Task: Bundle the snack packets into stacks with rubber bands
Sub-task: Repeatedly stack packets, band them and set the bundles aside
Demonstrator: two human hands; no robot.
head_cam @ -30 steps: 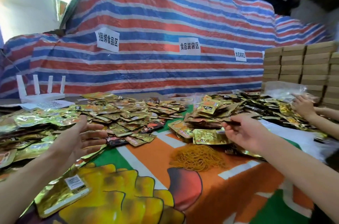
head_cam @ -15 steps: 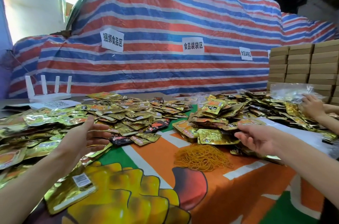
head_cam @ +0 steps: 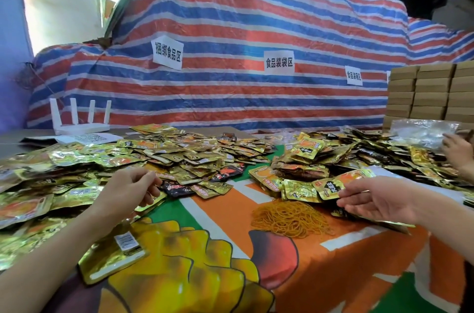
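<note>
— How far is it?
— Hardly begun, I judge: packets (head_cam: 195, 156) lie loose, left and far; bands (head_cam: 289, 215) heaped near centre
— The hands?
— Left hand (head_cam: 128, 192) loosely curled, right hand (head_cam: 379, 201) spread, both holding nothing

Operator body, as seen from the head camera: two upper limbs only. Left hand (head_cam: 128, 191) and right hand (head_cam: 377, 199) are bare. Left forearm (head_cam: 51, 243) is bare along its whole visible length, from the wrist to the lower left frame edge. Right forearm (head_cam: 441, 210) is likewise bare, from the wrist to the right frame edge. A dark patch (head_cam: 470, 287) lies below the right forearm at the frame edge; whether it is clothing cannot be told
</note>
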